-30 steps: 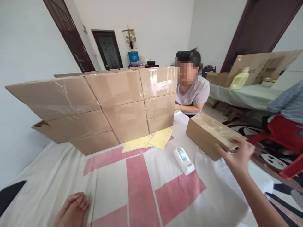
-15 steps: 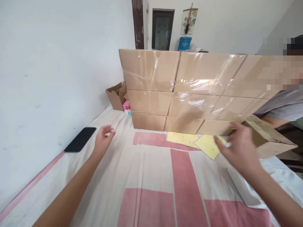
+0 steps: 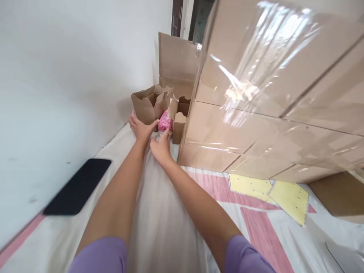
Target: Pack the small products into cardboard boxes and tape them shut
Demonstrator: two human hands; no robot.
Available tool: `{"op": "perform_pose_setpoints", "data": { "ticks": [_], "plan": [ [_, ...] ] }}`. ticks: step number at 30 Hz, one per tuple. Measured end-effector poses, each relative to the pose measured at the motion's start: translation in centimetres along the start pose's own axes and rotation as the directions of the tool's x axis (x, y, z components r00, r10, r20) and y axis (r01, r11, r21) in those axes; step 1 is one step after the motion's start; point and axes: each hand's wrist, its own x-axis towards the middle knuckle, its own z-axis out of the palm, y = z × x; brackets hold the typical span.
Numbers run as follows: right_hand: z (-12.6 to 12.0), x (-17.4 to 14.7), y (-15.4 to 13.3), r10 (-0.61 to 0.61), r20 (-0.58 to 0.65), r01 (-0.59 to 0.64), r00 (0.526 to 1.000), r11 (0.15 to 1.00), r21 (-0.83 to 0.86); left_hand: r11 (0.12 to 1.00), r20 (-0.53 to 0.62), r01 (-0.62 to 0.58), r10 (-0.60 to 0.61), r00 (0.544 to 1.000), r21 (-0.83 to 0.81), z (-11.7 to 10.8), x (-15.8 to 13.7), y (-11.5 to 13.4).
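Note:
Both arms reach far forward along the white wall. My left hand [image 3: 140,128] rests against the lower front of a small open cardboard box [image 3: 148,104], fingers spread on it. My right hand [image 3: 162,146] is just to its right, fingertips touching a pink packet [image 3: 165,121] that lies between that box and another small open box [image 3: 179,123]. Neither hand has anything lifted. A tall stack of taped cardboard boxes [image 3: 256,110] stands right beside my right hand.
A black phone [image 3: 78,185] lies on the white and pink cloth [image 3: 159,227] by the wall at left. Two yellow sheets [image 3: 270,191] lie at the foot of the stack. A flat cardboard piece [image 3: 176,62] leans behind the small boxes. A brown box [image 3: 338,195] sits at right.
I have turned left and leaned in. My right hand left the box at the right, and both hands moved forward to the small open boxes and the pink packet by the wall.

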Motion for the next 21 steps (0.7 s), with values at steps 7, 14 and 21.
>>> {"op": "perform_pose_setpoints", "data": {
  "ticks": [7,14,21],
  "plan": [
    [1.2,3.3,3.6,-0.211,-0.027,0.198,0.977,0.947,-0.253,0.987,0.037,-0.160,0.161,0.986,-0.029,2.6,2.7,-3.0],
    [0.9,4.9,3.1,-0.050,-0.062,0.026,0.997,0.938,-0.346,0.996,0.057,0.086,-0.087,0.995,0.009,2.4,2.4,-2.3],
    [-0.8,3.2,0.6,-0.119,0.052,0.130,0.991,0.880,-0.456,1.000,-0.049,-0.026,0.027,0.998,0.013,-2.3,0.4,0.5]
  ]
}}
